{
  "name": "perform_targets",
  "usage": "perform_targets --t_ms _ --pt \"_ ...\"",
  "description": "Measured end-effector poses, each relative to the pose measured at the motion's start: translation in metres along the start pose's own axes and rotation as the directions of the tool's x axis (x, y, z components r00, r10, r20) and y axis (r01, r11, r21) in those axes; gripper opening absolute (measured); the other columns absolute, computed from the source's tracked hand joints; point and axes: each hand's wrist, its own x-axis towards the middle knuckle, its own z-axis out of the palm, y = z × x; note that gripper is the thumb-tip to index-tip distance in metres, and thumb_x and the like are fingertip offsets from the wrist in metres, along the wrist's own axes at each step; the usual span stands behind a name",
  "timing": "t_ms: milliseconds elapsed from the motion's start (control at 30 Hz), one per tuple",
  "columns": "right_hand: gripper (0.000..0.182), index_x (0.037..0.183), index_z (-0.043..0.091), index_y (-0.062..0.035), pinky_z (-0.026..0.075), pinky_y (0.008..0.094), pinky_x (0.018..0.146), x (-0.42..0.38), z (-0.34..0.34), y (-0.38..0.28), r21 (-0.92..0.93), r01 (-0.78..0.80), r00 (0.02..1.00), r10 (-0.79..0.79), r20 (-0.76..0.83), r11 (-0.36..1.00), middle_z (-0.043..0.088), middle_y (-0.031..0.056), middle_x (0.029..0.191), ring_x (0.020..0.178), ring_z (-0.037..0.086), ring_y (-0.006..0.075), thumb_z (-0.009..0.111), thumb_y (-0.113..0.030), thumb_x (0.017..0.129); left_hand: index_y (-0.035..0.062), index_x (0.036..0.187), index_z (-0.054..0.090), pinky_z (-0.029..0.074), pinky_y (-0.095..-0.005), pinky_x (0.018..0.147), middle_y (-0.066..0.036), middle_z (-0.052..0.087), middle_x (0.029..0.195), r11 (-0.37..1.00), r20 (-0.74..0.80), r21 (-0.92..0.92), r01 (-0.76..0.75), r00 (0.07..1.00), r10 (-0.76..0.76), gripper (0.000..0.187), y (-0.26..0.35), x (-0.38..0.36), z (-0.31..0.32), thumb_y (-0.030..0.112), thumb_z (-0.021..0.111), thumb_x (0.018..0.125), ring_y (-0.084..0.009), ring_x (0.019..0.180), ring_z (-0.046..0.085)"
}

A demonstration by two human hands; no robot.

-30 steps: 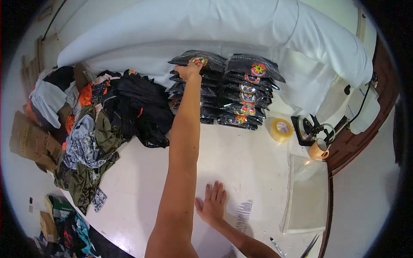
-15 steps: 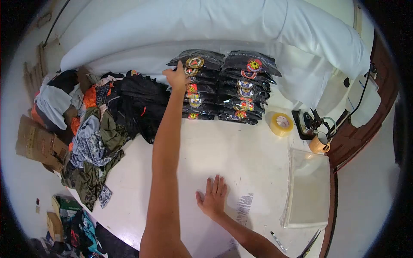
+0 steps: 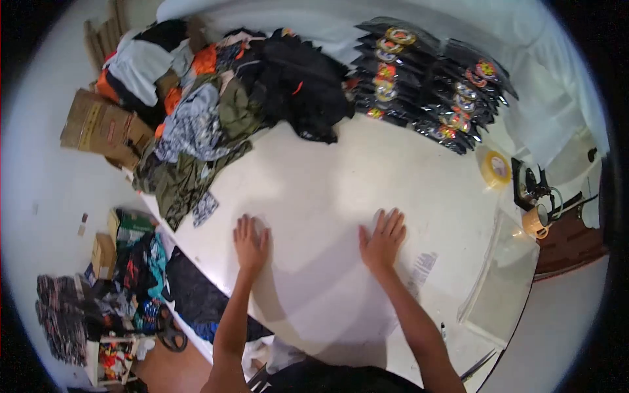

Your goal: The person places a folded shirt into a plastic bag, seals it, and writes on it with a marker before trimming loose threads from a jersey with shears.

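My left hand (image 3: 250, 245) lies palm down on the white table (image 3: 308, 190), fingers spread and holding nothing. To the right, my right hand (image 3: 382, 241) also rests flat on the tabletop with its fingers apart. Beyond both hands, two stacks of black plastic packets with round emblems, the left stack (image 3: 388, 72) and the right stack (image 3: 468, 98), stand side by side at the back. A heap of clothes (image 3: 196, 118) in black, olive, grey and orange covers the back left of the table.
A yellow tape roll (image 3: 496, 169), an orange mug (image 3: 535, 221) and clear plastic sheets (image 3: 501, 281) are at the right. Scissors (image 3: 478, 365) lie near the front right edge. Cardboard box (image 3: 105, 128) sits by the clothes; shelves and fabrics stand lower left.
My left hand has come back from the left packet stack to the table. My right hand still lies flat. The camera view has turned left and down.
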Motion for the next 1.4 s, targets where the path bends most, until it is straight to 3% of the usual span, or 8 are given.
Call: perform_targets --t_ms 200,400,533,733,867,1100,1233,1400 --pt "0.046 0.130 0.042 -0.0033 0.017 0.0602 0.105 0.027 0.024 -0.012 -0.053 0.178 0.970 -0.185 -0.161 0.983 0.029 0.0261 0.140 0.132 0.021 0.0458 0.051 -0.023 0.089 0.0043 0.129 0.046 0.018 -0.0538 0.108 -0.022 0.035 0.140 0.999 -0.020 0.043 0.016 1.000 -0.015 0.052 0.016 -0.001 0.000 0.039 0.048 0.090 -0.0397 0.132 0.027" --pt "0.029 0.110 0.062 -0.0063 0.036 0.0448 0.098 0.156 0.061 -0.040 0.235 0.259 0.963 -0.231 -0.141 0.937 0.052 0.0162 0.125 0.115 0.047 0.0338 0.055 -0.019 0.084 0.0042 0.131 0.043 0.019 -0.0539 0.106 -0.022 0.033 0.140 0.998 0.013 0.063 -0.004 1.000 0.003 0.053 0.016 0.002 -0.003 0.037 0.047 0.090 -0.0390 0.132 0.026" --pt "0.017 0.088 0.068 -0.0034 0.045 0.0380 0.091 0.260 0.098 -0.063 0.298 0.245 0.926 -0.132 -0.353 0.923 0.049 0.0153 0.131 0.106 0.056 0.0345 0.058 -0.015 0.080 0.0038 0.132 0.042 0.019 -0.0545 0.106 -0.024 0.032 0.140 0.997 0.027 0.076 -0.018 1.000 0.016 0.053 0.016 0.003 -0.004 0.037 0.046 0.090 -0.0403 0.132 0.025" --pt "0.021 0.095 0.066 -0.0016 0.045 0.0387 0.093 0.322 0.089 -0.089 0.339 0.113 0.970 -0.030 -0.240 0.934 0.043 0.0158 0.137 0.111 0.054 0.0337 0.056 -0.012 0.080 0.0023 0.130 0.044 0.019 -0.0550 0.106 -0.026 0.034 0.139 0.995 0.035 0.101 -0.013 0.999 0.009 0.053 0.018 0.005 -0.002 0.038 0.045 0.090 -0.0419 0.132 0.026" --pt "0.028 0.104 0.060 0.0037 0.044 0.0408 0.094 0.349 0.098 -0.086 0.205 0.244 0.945 -0.186 -0.268 0.948 0.049 0.0183 0.129 0.108 0.054 0.0354 0.057 -0.007 0.078 0.0017 0.130 0.045 0.019 -0.0554 0.105 -0.026 0.034 0.138 0.996 0.033 0.092 0.000 0.999 -0.003 0.054 0.017 0.005 -0.005 0.037 0.045 0.090 -0.0421 0.132 0.026" --pt "0.015 0.087 0.067 0.0002 0.051 0.0305 0.067 0.361 0.018 -0.104 0.420 0.452 0.816 -0.175 -0.551 0.787 0.068 0.0123 0.078 0.071 0.067 0.0210 0.070 -0.007 0.074 0.0020 0.130 0.044 0.020 -0.0551 0.105 -0.026 0.034 0.138 0.997 0.007 0.070 -0.017 1.000 0.017 0.053 0.018 0.004 -0.002 0.036 0.045 0.090 -0.0415 0.131 0.027" --pt "0.013 0.086 0.068 -0.0003 0.050 0.0336 0.066 0.377 -0.061 -0.140 0.513 0.508 0.802 -0.162 -0.575 0.692 0.066 0.0145 0.074 0.067 0.066 0.0231 0.067 -0.007 0.075 0.0032 0.131 0.042 0.020 -0.0550 0.105 -0.024 0.033 0.139 0.997 -0.004 0.077 -0.013 1.000 0.014 0.053 0.017 0.002 -0.002 0.036 0.045 0.090 -0.0401 0.132 0.026" --pt "0.021 0.089 0.066 0.0023 0.049 0.0303 0.068 0.379 -0.159 -0.182 0.250 0.579 0.610 -0.208 -0.765 0.776 0.068 0.0119 0.078 0.071 0.064 0.0175 0.066 -0.018 0.082 0.0035 0.131 0.042 0.020 -0.0551 0.105 -0.024 0.033 0.139 0.998 -0.016 0.068 -0.012 1.000 0.013 0.053 0.017 0.001 0.000 0.038 0.044 0.090 -0.0399 0.132 0.025"
